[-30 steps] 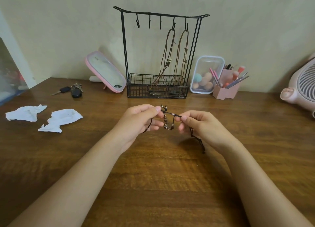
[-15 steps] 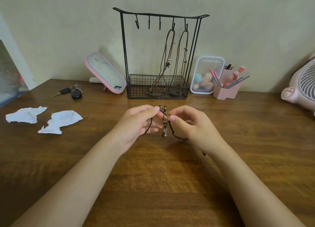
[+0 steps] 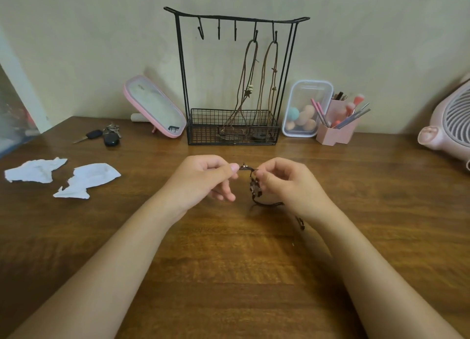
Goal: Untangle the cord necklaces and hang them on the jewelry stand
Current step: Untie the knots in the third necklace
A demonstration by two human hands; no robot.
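A dark beaded cord necklace (image 3: 255, 186) is pinched between both hands just above the wooden table (image 3: 229, 275). My left hand (image 3: 201, 181) grips one end with thumb and forefinger. My right hand (image 3: 287, 183) pinches the cord close beside it, and a loop with beads hangs down, its tail trailing under my right wrist. Behind stands the black wire jewelry stand (image 3: 235, 18) with a row of hooks. Two brown cord necklaces (image 3: 262, 84) hang from its two right hooks into the mesh basket; the three left hooks are bare.
A pink-framed mirror (image 3: 155, 107) leans left of the stand, with car keys (image 3: 106, 135) and two crumpled tissues (image 3: 86, 179) further left. A clear box of sponges (image 3: 305, 109) and a pink brush holder (image 3: 335, 132) sit right of it, a pink fan (image 3: 450, 125) at far right.
The hands drew close together, then parted slightly. The beaded section now hangs lower by my right hand, and the cord loop has dropped toward the table.
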